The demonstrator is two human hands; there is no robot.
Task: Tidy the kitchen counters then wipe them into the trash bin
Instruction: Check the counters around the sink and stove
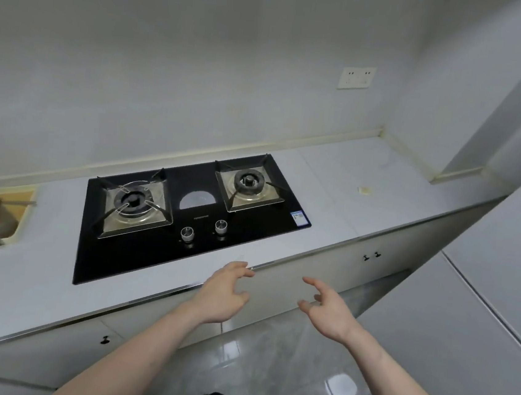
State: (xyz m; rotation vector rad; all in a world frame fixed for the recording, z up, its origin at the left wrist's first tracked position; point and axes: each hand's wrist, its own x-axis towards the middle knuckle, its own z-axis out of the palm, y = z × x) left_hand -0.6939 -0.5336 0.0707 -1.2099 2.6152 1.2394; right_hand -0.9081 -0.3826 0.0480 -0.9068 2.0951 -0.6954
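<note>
A pale grey kitchen counter [342,202] runs from lower left to upper right along the wall. A black two-burner gas hob [186,221] is set into it. My left hand [223,293] hovers at the counter's front edge, just right of the hob's near corner, fingers loosely spread and holding nothing. My right hand [326,310] is raised in front of the cabinet doors, a little right of the left hand, fingers relaxed and empty. A small beige scrap [364,190] lies on the counter right of the hob. No trash bin or cloth is in view.
A sink [22,214] at the far left holds pots. White cabinet doors [292,284] with dark knobs sit below the counter. A wall socket [357,78] is above the right counter. A tall white panel [503,261] stands at right. The floor [268,359] is glossy grey tile.
</note>
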